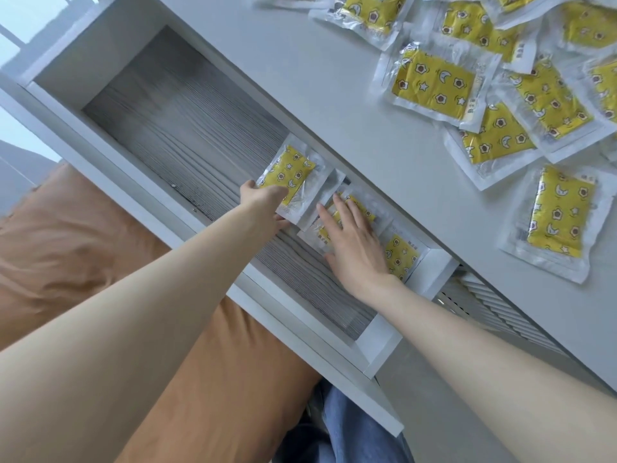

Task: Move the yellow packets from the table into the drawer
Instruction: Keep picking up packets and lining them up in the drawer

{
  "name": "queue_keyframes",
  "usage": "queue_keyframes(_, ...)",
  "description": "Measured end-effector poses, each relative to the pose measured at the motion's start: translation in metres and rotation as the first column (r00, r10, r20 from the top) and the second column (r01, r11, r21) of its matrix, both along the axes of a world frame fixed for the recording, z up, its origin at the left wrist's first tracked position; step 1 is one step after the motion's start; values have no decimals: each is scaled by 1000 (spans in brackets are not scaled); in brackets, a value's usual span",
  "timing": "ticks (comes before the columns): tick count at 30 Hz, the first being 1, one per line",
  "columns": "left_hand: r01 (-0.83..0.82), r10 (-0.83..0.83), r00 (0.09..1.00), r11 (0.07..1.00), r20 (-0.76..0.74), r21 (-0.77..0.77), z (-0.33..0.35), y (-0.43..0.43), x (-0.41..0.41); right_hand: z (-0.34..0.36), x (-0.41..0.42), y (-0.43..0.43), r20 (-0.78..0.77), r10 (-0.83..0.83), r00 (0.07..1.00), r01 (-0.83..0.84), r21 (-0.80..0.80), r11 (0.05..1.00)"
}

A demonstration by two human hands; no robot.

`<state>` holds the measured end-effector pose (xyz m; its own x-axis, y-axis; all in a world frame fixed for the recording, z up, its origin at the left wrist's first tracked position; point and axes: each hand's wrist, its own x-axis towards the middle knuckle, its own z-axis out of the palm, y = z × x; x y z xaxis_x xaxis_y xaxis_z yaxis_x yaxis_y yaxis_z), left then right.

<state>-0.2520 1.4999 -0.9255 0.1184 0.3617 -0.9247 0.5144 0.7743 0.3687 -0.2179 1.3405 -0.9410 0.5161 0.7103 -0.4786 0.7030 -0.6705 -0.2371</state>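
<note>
Drawer (pixel 187 135) stands pulled out wide under the table (pixel 300 78) edge. Its grey wood-grain floor shows uncovered along the whole left stretch, so that is the open room. Everything in it crowds the right end, hard against the back, below the table lip.

Left hand (pixel 263 200) reaches in over the drawer's front wall. Thumb on top, fingers curled beneath, pinching the near edge of the held packet (pixel 290 173). That packet sits tilted, its far edge close to the table lip; cannot tell whether it touches the drawer floor.

Right hand (pixel 355 248) lies flat, fingers straight and a little spread, pressing down on the pressed packet (pixel 362 205) inside the drawer. A clear wrapper edge overlaps between this one and the held packet. Just right of the palm, the corner packet (pixel 400 253) lies in the drawer's back right corner, against the side wall.

On the table, the pile of packets (pixel 434 83) sits at upper right, many overlapping, some cut off by the top and right of the view. The lone packet (pixel 561 217) lies apart from the pile, nearer the table's front edge. White tabletop shows between the pile and the drawer.

Below the drawer front are an orange cushion (pixel 83 245) and blue jeans (pixel 347 426) at bottom centre
</note>
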Motion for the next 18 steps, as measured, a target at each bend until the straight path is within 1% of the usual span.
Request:
queue_keyframes(5,233,-212,966,961,-148,149,-8,2,-9,1,2,-2,-41,-2,999,2,0,1000)
queue_keyframes(8,327,-292,938,925,-185,195,-3,3,-13,9,1,-3,-66,-1,998,0,-10,1000)
queue_keyframes(10,364,-332,927,910,-177,198,6,3,-17,20,-1,-5,-76,-1,997,-1,-17,1000)
queue_keyframes(13,367,-348,929,908,-124,204,34,1,-23,47,-7,-8,-96,-14,995,16,21,1000)
queue_keyframes(16,387,-387,921,891,-50,238,79,-7,-34,88,-15,-12,-104,-15,994,24,86,996)
queue_keyframes(18,426,-439,898,859,-20,285,115,-12,-45,121,-21,-15,-92,-25,995,37,128,991)
